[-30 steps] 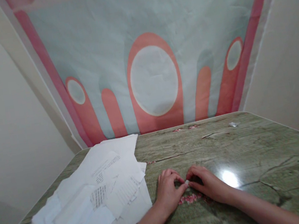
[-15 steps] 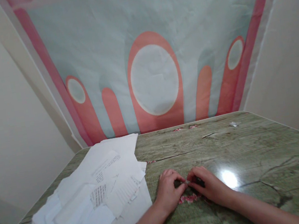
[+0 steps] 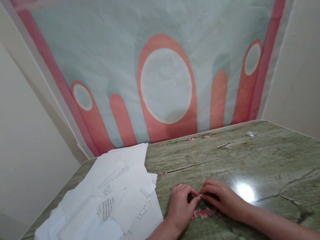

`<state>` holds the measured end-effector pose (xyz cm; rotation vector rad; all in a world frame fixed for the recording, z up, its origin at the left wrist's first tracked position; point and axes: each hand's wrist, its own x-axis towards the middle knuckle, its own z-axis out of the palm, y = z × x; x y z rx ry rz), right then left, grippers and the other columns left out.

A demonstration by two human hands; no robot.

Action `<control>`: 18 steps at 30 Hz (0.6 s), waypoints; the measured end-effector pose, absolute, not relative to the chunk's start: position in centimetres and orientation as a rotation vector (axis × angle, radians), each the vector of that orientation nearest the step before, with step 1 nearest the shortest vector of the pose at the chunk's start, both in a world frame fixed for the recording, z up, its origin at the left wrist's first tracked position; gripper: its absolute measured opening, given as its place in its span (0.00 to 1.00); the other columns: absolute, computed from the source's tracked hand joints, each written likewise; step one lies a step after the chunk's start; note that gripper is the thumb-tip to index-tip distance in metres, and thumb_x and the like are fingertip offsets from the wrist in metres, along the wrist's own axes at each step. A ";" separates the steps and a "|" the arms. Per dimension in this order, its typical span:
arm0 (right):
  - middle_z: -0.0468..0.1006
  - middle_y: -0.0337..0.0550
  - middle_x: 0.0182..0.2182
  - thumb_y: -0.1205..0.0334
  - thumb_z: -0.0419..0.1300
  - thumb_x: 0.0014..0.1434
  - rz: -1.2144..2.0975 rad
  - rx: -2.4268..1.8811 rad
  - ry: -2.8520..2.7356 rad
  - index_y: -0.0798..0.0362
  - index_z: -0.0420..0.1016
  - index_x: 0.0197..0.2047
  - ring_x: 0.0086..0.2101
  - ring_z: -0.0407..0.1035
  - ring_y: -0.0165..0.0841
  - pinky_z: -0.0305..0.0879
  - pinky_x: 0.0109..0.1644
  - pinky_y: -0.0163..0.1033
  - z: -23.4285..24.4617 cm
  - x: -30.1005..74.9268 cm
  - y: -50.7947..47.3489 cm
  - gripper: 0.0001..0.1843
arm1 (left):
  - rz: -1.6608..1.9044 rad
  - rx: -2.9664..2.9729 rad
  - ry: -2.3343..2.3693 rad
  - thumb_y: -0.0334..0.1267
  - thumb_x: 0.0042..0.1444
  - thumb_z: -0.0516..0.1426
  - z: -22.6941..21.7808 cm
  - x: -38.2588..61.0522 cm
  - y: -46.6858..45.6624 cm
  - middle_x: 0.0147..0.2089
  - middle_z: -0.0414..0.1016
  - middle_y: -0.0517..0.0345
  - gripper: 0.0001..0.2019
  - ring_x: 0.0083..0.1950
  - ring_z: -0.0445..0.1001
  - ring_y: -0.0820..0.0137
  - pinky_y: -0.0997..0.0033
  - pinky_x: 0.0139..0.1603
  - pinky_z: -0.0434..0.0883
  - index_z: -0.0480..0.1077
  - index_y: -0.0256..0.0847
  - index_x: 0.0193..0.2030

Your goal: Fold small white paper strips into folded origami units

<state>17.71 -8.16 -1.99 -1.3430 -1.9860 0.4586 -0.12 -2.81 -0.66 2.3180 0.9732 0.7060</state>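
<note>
My left hand (image 3: pixel 181 205) and my right hand (image 3: pixel 222 198) rest close together on the green marbled table (image 3: pixel 275 167), near its front middle. The fingertips of both hands pinch a tiny white scrap (image 3: pixel 200 196) between them; it is too small to identify. Both hands have their fingers curled inward. A pink mark on the table (image 3: pixel 203 212) lies just below the hands.
A loose heap of white paper sheets (image 3: pixel 101 213), some with printed text, covers the table's left part. A small white scrap (image 3: pixel 251 133) lies at the far right edge. A pale blue and coral patterned backdrop (image 3: pixel 162 55) stands behind the table.
Both hands have stayed together pinching the small scrap; the fingers closed in slightly and less of the white bit shows now.
</note>
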 end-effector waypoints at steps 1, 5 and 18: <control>0.72 0.42 0.32 0.62 0.52 0.62 0.437 -1.350 -1.997 0.51 0.72 0.36 0.36 0.66 0.34 0.61 0.41 0.38 -2.0 17.7 -8.2 0.08 | 0.708 2.317 0.974 0.33 0.49 0.61 -0.6 -0.1 -2.8 0.33 0.72 0.59 0.03 0.41 0.68 0.65 0.67 0.44 0.61 0.71 0.41 0.30; 0.72 0.43 0.32 0.64 0.51 0.63 0.332 -1.358 -2.041 0.52 0.70 0.36 0.36 0.65 0.35 0.59 0.41 0.40 -2.1 17.8 -8.3 0.08 | 0.743 2.288 0.977 0.33 0.50 0.60 -0.5 -0.1 -3.0 0.35 0.73 0.59 0.04 0.40 0.68 0.66 0.68 0.43 0.61 0.70 0.41 0.34; 0.70 0.43 0.33 0.66 0.50 0.62 0.286 -1.336 -2.051 0.52 0.65 0.37 0.37 0.63 0.35 0.58 0.41 0.40 -1.9 17.5 -8.4 0.05 | 0.737 2.533 0.899 0.34 0.56 0.55 0.5 -0.2 -3.6 0.31 0.69 0.57 0.06 0.39 0.65 0.66 0.65 0.43 0.58 0.70 0.40 0.28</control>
